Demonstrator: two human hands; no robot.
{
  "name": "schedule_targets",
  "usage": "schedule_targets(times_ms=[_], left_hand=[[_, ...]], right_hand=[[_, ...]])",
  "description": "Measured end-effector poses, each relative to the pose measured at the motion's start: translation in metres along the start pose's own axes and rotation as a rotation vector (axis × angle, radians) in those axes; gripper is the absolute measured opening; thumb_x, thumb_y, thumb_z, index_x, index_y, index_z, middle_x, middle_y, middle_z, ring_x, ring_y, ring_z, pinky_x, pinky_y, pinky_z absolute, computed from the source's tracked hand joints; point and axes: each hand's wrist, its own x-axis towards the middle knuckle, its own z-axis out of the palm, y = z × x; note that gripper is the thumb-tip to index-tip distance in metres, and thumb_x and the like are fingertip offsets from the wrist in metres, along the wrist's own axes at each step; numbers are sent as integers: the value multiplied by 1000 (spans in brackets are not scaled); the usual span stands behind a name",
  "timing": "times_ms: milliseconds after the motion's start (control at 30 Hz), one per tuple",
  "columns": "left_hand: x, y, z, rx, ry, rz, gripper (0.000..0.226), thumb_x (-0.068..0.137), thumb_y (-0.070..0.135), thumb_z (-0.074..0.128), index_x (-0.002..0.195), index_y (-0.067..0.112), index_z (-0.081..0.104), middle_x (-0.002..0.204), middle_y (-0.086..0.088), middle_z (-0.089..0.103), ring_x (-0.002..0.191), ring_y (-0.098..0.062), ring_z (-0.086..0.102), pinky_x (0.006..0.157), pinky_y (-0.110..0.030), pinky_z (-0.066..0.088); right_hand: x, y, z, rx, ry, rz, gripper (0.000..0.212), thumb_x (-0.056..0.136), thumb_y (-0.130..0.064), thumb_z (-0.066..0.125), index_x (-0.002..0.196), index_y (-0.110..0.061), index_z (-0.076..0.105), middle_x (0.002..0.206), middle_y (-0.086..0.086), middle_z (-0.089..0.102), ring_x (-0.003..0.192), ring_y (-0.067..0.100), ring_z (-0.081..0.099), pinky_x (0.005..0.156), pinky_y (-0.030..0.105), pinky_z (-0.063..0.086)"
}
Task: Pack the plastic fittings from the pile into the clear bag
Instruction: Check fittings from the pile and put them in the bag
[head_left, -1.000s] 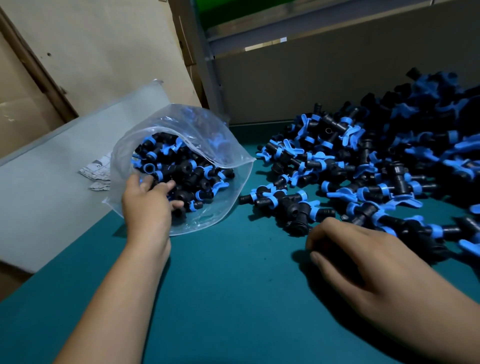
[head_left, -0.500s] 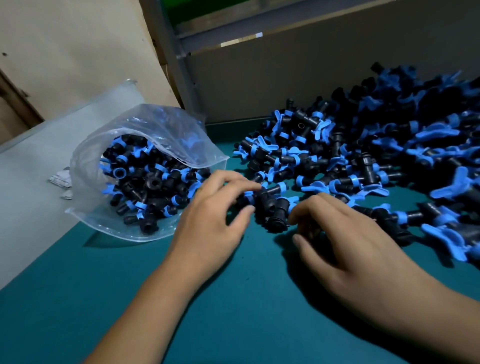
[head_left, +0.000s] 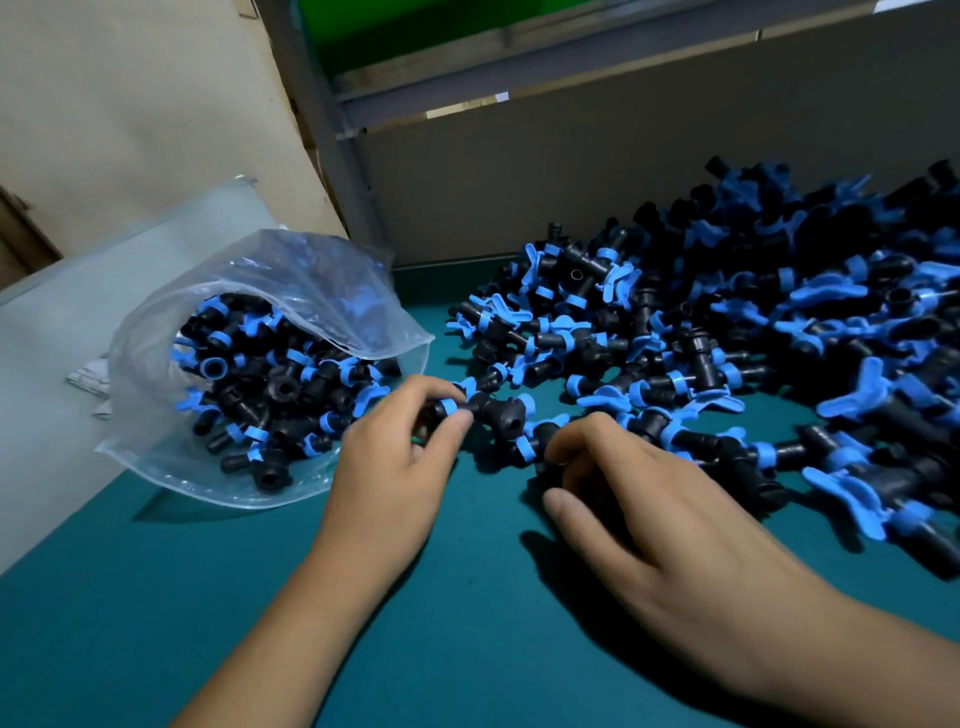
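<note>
The plastic fittings (head_left: 727, 332) are lying heaped on the green desk (head_left: 467, 623), the clear bag (head_left: 249, 364) gaping toward them for easy loading, while the left hand (head_left: 389, 467) is pinching one fitting (head_left: 483, 410) and the right hand (head_left: 649, 499) is curling round another.

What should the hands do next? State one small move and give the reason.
Probably lift the fittings and carry them left into the clear bag. The left hand and right hand both already pinch fittings at the pile's near edge, and the bag's mouth gapes beside them.
</note>
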Motion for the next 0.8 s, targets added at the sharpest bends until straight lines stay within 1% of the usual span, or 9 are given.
schedule_targets(times_ms=[67, 133, 233, 300, 333, 500, 600, 700, 800], left_hand=[[1, 3, -5, -329, 10, -122, 6, 95, 19, 74, 99, 22, 71, 81, -6, 71, 70, -22, 68, 63, -35, 56], [1, 6, -10, -607, -20, -158, 12, 91, 13, 72, 102, 9, 72, 77, -15, 68, 65, -24, 66, 59, -35, 58], [-1, 13, -13, -795, -109, -155, 16, 88, 9, 71, 103, 5, 73, 75, -13, 67, 63, -22, 65, 59, -29, 57], [-4, 17, -11, -817, -153, -161, 16, 86, 8, 72, 102, 7, 74, 76, -13, 68, 64, -21, 67, 61, -24, 57], [-5, 18, -10, -810, -173, -160, 17, 85, 8, 73, 102, 8, 74, 77, -14, 69, 65, -22, 68, 63, -24, 57], [-6, 19, -7, -788, -210, -142, 18, 84, 6, 74, 102, 10, 75, 83, -21, 70, 70, -26, 69, 68, -29, 58], [-6, 18, -7, -761, -210, -131, 21, 83, 12, 80, 103, 10, 75, 85, -19, 70, 70, -27, 71, 67, -31, 59], [-4, 14, -9, -707, -151, -159, 27, 79, 24, 79, 102, 10, 76, 82, -17, 68, 66, -27, 68, 63, -31, 56], [-4, 10, -11, -692, -147, -172, 27, 78, 25, 79, 100, 10, 77, 81, -15, 67, 63, -27, 65, 61, -30, 53]], right_hand=[[1, 0, 0, 27, 25, 2, 38, 99, -69, 36, 118, -36, 42, 103, -17, 61, 97, 7, 59, 80, 34, 50], [1, 0, 1, 46, 48, 16, 38, 98, -71, 36, 120, -40, 41, 103, -18, 61, 95, 5, 59, 77, 32, 49], [3, 4, 0, 98, 119, 74, 42, 94, -71, 41, 131, -50, 36, 107, -20, 61, 96, 3, 59, 79, 24, 46], [4, 7, -1, 129, 157, 103, 51, 93, -69, 44, 139, -51, 33, 110, -25, 60, 99, 1, 59, 81, 16, 42], [5, 7, -2, 146, 165, 110, 49, 93, -67, 46, 139, -51, 36, 110, -27, 60, 99, 0, 60, 81, 13, 41], [11, 6, -3, 162, 154, 93, 26, 96, -53, 57, 117, -37, 60, 95, -26, 65, 93, -4, 62, 77, 9, 40], [11, 9, -2, 176, 168, 118, 21, 95, -50, 62, 111, -36, 62, 94, -26, 67, 90, 0, 64, 75, 13, 43], [8, 10, -2, 217, 170, 147, 19, 95, -50, 59, 110, -38, 61, 94, -25, 69, 86, 4, 67, 74, 21, 48], [9, 8, -2, 208, 180, 141, 18, 96, -48, 58, 110, -37, 61, 95, -26, 68, 88, 3, 67, 76, 23, 48]])
